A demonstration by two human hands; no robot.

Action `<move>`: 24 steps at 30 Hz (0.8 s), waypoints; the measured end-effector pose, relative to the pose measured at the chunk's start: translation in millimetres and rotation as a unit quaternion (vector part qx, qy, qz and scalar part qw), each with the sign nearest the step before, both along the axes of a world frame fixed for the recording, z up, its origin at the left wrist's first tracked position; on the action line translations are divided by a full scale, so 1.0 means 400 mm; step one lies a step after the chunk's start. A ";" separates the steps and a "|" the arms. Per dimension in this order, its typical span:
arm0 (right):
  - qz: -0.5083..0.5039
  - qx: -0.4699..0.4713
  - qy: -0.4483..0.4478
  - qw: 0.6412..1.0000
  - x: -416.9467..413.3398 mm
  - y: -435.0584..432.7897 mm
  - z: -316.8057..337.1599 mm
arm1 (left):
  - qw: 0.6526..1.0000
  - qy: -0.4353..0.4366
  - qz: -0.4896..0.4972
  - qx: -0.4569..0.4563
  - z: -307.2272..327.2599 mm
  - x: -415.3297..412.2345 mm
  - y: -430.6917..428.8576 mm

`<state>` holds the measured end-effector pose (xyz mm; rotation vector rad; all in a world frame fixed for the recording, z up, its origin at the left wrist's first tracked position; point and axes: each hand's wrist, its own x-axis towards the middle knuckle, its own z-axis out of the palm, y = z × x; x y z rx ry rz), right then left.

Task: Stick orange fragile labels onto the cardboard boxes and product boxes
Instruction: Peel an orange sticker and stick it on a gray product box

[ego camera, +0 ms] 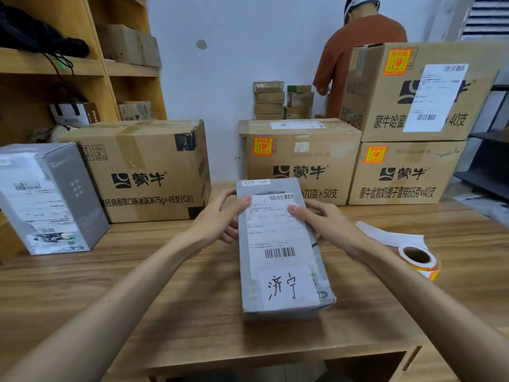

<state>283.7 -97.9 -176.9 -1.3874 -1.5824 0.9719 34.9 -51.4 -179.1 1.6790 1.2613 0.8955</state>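
A grey product box with a white shipping label lies lengthwise on the wooden table in the middle. My left hand grips its far left edge, thumb on top. My right hand grips the far right edge, thumb on the label. A roll of orange fragile labels stands to the right, with white backing paper trailing behind it. Three cardboard boxes carry orange labels: the middle one, the lower right one and the one stacked on top. The left cardboard box shows none.
A second grey product box stands upright at the far left. Wooden shelves with parcels rise behind it. Small packages are stacked at the wall. A person in a rust shirt stands behind the boxes. A dark rack stands far right.
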 end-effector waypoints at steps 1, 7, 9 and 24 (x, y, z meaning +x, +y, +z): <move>0.003 -0.018 -0.005 1.000 -0.003 0.003 -0.007 | 1.000 0.005 0.004 -0.015 -0.012 -0.001 0.003; -0.004 -0.092 -0.042 0.995 -0.011 0.020 -0.029 | 0.996 0.034 0.005 -0.086 -0.063 -0.002 0.021; 0.001 -0.119 -0.052 0.992 -0.012 0.022 -0.035 | 0.995 0.006 0.002 -0.100 -0.075 -0.004 0.026; -0.119 -0.001 -0.216 0.969 0.205 0.013 -0.018 | 0.941 0.258 -0.029 0.216 0.061 0.167 0.075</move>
